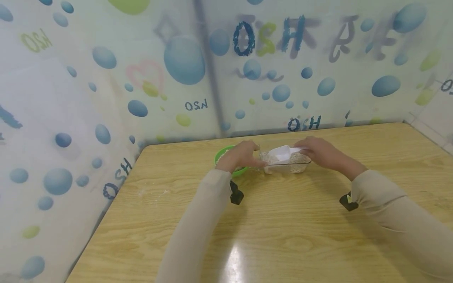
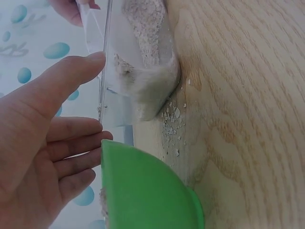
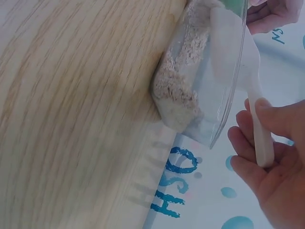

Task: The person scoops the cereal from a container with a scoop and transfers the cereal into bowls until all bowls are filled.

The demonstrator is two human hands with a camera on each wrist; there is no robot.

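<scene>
My right hand (image 3: 281, 152) pinches the handle of a white scoop (image 3: 261, 133) between thumb and fingers. The scoop's blade lies tilted in a clear plastic container (image 1: 279, 169), over pale oat-like flakes (image 3: 178, 88). At the container's left end is my left hand (image 1: 244, 154), its thumb at the rim and its fingers loosely bent by the corner; a gap shows between thumb and fingers. Just beneath that hand stands a green bowl (image 2: 143, 191) with similar flakes inside, partly hidden by the hand in the head view.
A few spilled flakes (image 2: 174, 126) lie on the wooden table (image 1: 283, 228) between bowl and container. Behind the far table edge hangs a white backdrop (image 1: 247, 90) printed with blue and green drops. Black straps with small devices (image 1: 236, 193) sit at both wrists.
</scene>
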